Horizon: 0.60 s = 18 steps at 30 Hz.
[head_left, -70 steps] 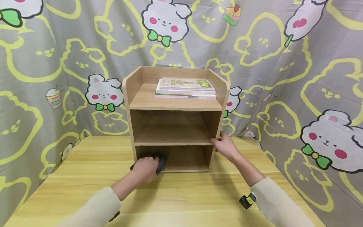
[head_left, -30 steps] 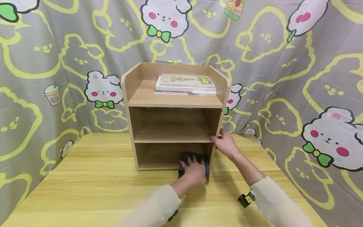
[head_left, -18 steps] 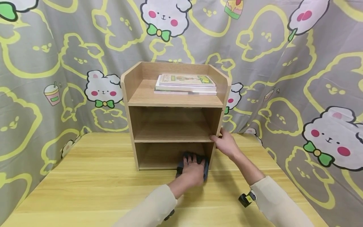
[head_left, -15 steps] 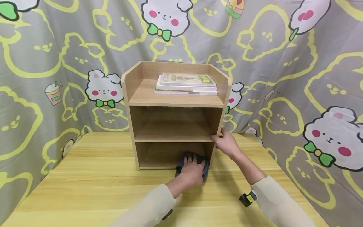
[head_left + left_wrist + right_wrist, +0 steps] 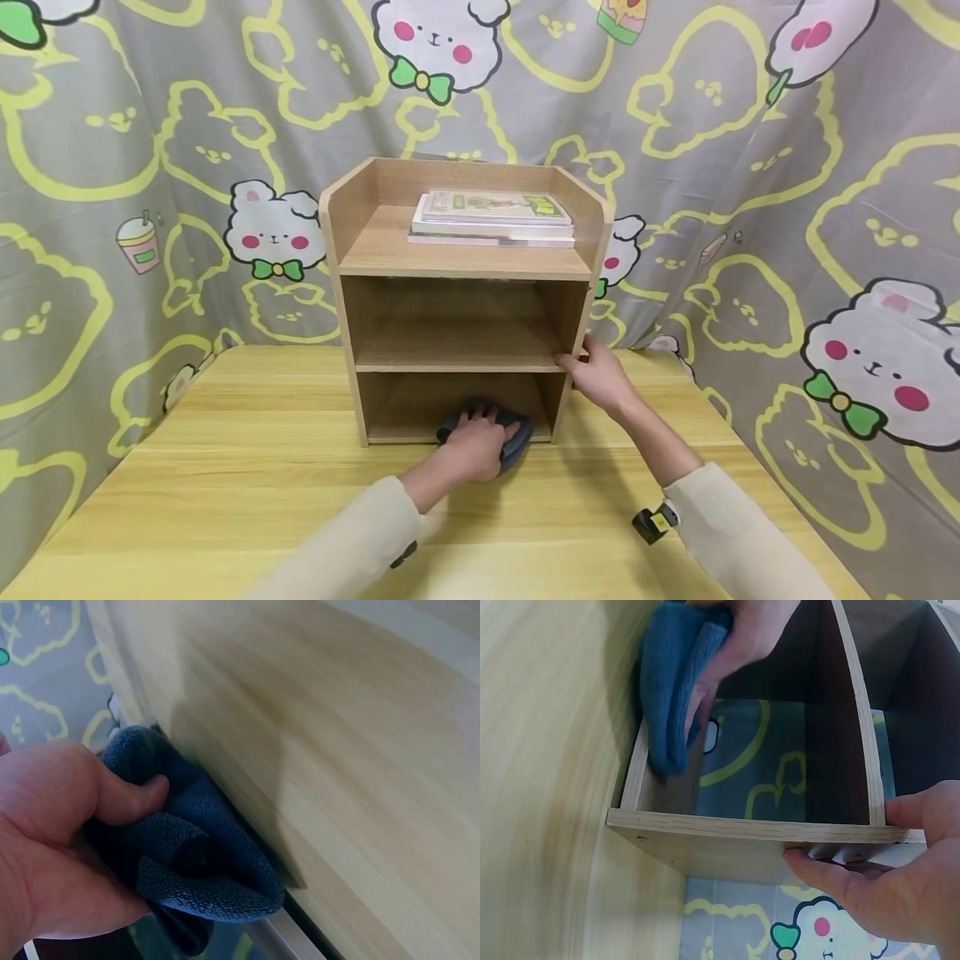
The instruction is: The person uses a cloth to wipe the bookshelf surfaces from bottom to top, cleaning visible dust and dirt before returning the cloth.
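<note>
Right hand [image 5: 600,379] pinches boxy pale-wood shelf [image 5: 459,342], 4 o'clock | left hand [image 5: 474,448] grips folded blue terry cloth [image 5: 232,889], shelf's 6 o'clock

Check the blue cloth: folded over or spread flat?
Folded over: in the left wrist view, the blue cloth shows thick folds, with the left hand gripping it.

The bookshelf [image 5: 465,272] is pale tan with fine wood grain, browner inside. Low at its front, the folded cloth [image 5: 516,450] is dark blue. On the bookshelf, the topmost book [image 5: 491,206] has a cream cover printed in green and yellow. Beneath the bookshelf, the tabletop [image 5: 225,475] is yellow with streaky grain. Behind the bookshelf, the grey curtain [image 5: 660,42] carries yellow outlines and white, pink-cheeked bunnies in green bows. Before the bookshelf, the sleeves [image 5: 723,517] are cream.
</note>
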Tool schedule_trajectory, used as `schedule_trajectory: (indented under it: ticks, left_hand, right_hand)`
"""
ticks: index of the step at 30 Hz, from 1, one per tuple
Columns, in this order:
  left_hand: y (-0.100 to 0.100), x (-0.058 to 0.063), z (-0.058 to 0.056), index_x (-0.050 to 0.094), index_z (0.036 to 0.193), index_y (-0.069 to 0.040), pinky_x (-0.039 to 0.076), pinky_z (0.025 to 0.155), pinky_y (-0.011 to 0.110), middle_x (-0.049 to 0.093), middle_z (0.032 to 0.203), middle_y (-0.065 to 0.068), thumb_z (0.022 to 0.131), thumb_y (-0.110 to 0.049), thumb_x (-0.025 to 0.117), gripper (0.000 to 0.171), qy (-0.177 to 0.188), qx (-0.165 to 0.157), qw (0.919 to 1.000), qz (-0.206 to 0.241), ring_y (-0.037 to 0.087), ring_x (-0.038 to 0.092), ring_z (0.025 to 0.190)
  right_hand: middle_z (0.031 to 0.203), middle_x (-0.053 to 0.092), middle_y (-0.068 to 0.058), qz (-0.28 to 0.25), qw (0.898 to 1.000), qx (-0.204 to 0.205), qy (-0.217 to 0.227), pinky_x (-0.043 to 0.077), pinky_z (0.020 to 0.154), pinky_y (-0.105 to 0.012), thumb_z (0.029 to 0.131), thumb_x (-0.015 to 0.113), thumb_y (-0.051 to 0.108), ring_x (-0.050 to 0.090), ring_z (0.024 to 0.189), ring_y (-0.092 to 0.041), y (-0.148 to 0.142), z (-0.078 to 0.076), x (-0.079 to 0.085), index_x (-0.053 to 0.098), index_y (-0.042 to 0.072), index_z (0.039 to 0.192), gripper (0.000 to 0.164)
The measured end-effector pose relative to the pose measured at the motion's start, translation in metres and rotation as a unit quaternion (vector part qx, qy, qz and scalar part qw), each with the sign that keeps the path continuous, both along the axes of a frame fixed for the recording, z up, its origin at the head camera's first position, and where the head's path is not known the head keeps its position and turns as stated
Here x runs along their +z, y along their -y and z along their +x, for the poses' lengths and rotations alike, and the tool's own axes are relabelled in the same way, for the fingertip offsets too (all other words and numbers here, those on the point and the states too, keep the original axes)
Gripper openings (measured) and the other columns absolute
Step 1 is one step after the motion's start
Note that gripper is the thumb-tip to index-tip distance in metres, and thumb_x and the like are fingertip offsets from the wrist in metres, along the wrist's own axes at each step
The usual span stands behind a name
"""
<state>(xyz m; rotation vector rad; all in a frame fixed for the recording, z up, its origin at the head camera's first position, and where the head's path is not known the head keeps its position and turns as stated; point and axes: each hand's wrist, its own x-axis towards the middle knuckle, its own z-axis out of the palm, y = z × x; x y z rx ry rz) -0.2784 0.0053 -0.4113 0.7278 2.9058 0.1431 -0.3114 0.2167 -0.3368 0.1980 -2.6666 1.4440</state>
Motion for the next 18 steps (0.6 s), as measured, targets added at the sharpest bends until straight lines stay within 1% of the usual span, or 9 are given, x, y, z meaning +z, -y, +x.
schedule_trajectory:
  ticks: [5, 8, 11, 14, 18]
  left_hand:
    - [0.031, -0.002, -0.001, 0.047, 0.153, -0.026, 0.031, 0.118, 0.056, 0.038, 0.16, 0.02, 0.091, -0.002, 0.063, 0.068, 0.001, -0.005, 0.9998, 0.019, 0.042, 0.031, 0.15]
    - [0.052, -0.001, -0.003, 0.049, 0.152, -0.026, 0.031, 0.118, 0.057, 0.038, 0.16, 0.02, 0.089, 0.003, 0.06, 0.07, -0.002, -0.009, 0.9997, 0.023, 0.042, 0.031, 0.15]
    - [0.072, 0.0, -0.003, 0.051, 0.151, -0.025, 0.03, 0.119, 0.058, 0.039, 0.159, 0.022, 0.087, 0.008, 0.056, 0.072, -0.003, -0.01, 0.9992, 0.038, 0.043, 0.031, 0.15]
    - [0.088, 0.002, -0.002, 0.052, 0.15, -0.023, 0.03, 0.118, 0.059, 0.039, 0.158, 0.024, 0.086, 0.011, 0.053, 0.072, -0.001, -0.003, 0.9984, 0.056, 0.045, 0.032, 0.149]
    - [0.108, 0.002, -0.002, 0.053, 0.149, -0.019, 0.032, 0.114, 0.064, 0.041, 0.155, 0.029, 0.087, 0.009, 0.054, 0.068, -0.005, 0.016, 0.9972, 0.073, 0.049, 0.034, 0.146]
  right_hand:
    - [0.147, 0.05, -0.026, -0.005, 1.0, 0.001, 0.004, 0.056, 0.094, -0.049, 0.099, 0.057, 0.025, 0.058, 0.129, -0.041, 0.001, 0.001, 0.0, 0.041, 0.003, 0.151, 0.058]
    - [0.148, 0.049, -0.026, -0.013, 1.0, 0.005, 0.006, 0.055, 0.095, -0.05, 0.099, 0.056, 0.024, 0.057, 0.13, -0.041, 0.001, 0.001, 0.0, 0.04, 0.001, 0.151, 0.059]
    - [0.147, 0.05, -0.028, -0.021, 1.0, 0.008, 0.009, 0.054, 0.098, -0.052, 0.099, 0.057, 0.022, 0.056, 0.13, -0.042, 0.001, 0.001, 0.001, 0.04, 0.0, 0.151, 0.059]
    - [0.145, 0.052, -0.029, -0.024, 1.0, 0.009, 0.01, 0.053, 0.098, -0.052, 0.099, 0.057, 0.021, 0.057, 0.129, -0.042, 0.001, 0.002, 0.002, 0.04, -0.001, 0.151, 0.059]
    - [0.144, 0.053, -0.029, -0.024, 1.0, 0.01, 0.014, 0.054, 0.098, -0.052, 0.1, 0.056, 0.022, 0.058, 0.128, -0.042, 0.001, 0.002, 0.001, 0.039, -0.001, 0.152, 0.059]
